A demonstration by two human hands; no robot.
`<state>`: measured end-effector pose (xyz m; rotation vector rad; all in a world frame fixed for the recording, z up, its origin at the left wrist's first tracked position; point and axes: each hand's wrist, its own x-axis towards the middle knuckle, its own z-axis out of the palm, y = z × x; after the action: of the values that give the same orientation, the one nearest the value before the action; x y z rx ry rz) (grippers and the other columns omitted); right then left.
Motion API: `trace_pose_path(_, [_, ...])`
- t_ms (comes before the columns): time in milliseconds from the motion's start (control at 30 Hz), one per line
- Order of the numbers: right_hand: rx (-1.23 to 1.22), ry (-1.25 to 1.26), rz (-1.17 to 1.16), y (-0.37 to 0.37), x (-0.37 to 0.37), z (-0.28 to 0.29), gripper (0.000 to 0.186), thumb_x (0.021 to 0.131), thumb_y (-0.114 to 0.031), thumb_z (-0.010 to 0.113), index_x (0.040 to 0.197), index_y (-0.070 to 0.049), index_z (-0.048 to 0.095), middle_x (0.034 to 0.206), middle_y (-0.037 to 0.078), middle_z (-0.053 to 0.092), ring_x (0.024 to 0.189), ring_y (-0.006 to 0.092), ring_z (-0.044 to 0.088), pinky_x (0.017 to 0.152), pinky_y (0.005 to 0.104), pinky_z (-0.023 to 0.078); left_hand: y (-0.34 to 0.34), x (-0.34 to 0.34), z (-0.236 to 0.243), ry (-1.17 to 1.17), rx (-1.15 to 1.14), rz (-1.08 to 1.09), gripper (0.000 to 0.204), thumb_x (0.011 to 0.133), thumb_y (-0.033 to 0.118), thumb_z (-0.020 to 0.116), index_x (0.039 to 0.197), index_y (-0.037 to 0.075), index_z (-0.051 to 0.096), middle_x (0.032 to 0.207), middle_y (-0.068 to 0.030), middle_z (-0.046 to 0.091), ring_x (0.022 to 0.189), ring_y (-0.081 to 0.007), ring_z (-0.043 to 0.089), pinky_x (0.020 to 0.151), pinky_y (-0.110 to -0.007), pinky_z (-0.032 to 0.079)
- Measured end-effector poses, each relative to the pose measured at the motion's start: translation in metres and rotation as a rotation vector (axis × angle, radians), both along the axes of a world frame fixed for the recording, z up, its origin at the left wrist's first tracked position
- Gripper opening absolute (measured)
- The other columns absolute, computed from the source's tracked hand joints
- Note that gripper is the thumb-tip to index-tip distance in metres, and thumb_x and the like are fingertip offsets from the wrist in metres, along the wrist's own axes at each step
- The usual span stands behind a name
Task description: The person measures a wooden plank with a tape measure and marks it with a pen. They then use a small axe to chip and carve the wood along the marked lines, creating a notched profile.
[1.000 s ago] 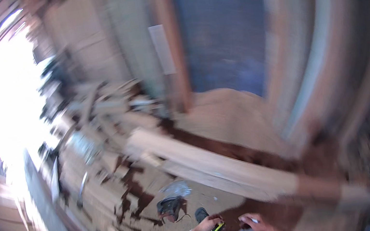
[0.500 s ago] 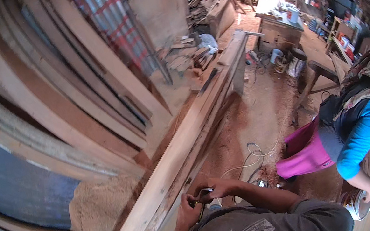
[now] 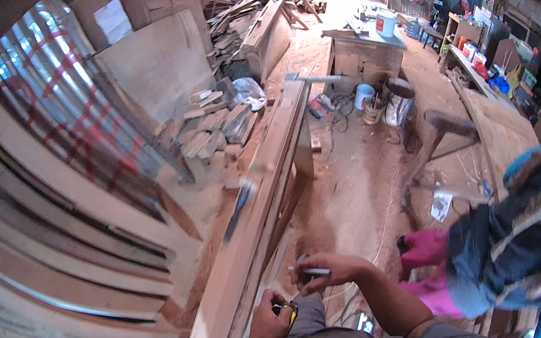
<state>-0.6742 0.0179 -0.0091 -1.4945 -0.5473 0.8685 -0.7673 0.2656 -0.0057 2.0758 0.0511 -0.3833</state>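
My left hand is closed around a small yellow and black tape measure just in front of my shirt. To its right and slightly farther away, my right hand has its fingers bent around a short, thin white stick, whose exact kind I cannot make out. Left of both hands runs a long wooden beam, reaching away from me. On it lies a dark, narrow tool with a pale, blurred end.
Boards lean along the left. A metal tool lies across the beam's far end. Buckets stand on the floor beside a worktable. A wooden trestle is at right; a co-worker bends close by at lower right.
My view has shifted forward along the beam. My hands were close together at the tape measure and are now farther apart. The co-worker now appears nearer and lower at the right.
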Motion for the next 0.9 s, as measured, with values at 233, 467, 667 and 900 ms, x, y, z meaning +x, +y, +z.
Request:
trace_pose_path(233, [-0.182,-0.190,-0.171,-0.075,0.126,0.011,0.044,0.093,-0.032,0.086,0.120,-0.003,0.066,0.108,0.016,0.073,0.102,0.0253,0.070,0.089,0.0400,0.055,-0.106,0.185,0.032,-0.077,0.049,-0.077,0.039,0.101,0.035,0.067,0.112,0.000,0.054,0.094,-0.0242,0.069,0.089,-0.0437,0.072,0.079,-0.052,0.055])
trace_pose_path(467, [-0.165,-0.046,-0.463,-0.158,0.250,0.022,0.029,0.095,-0.013,0.082,0.119,-0.002,0.068,0.101,0.005,0.072,0.093,0.0123,0.067,0.084,0.0300,0.055,-0.179,0.320,0.068,-0.105,0.123,-0.139,0.054,0.103,0.054,0.064,0.108,0.001,0.059,0.098,-0.0268,0.068,0.093,-0.0497,0.067,0.081,-0.055,0.052])
trace_pose_path(667, [0.084,0.237,-0.725,-0.238,0.402,0.028,0.029,0.096,-0.012,0.079,0.119,0.001,0.067,0.105,0.010,0.073,0.096,0.0212,0.074,0.086,0.0343,0.060,-0.207,0.415,0.038,-0.010,0.267,0.001,0.046,0.100,0.047,0.071,0.107,0.002,0.070,0.100,-0.0247,0.073,0.094,-0.0428,0.072,0.085,-0.051,0.055])
trace_pose_path(900, [0.008,0.207,-0.628,-0.281,0.600,-0.002,0.020,0.095,-0.009,0.078,0.110,0.000,0.069,0.099,0.007,0.074,0.092,0.0157,0.070,0.080,0.0295,0.057,-0.243,0.481,0.027,0.099,0.365,0.370,0.032,0.093,0.035,0.079,0.096,0.002,0.076,0.097,-0.0206,0.072,0.091,-0.0393,0.071,0.081,-0.047,0.056])
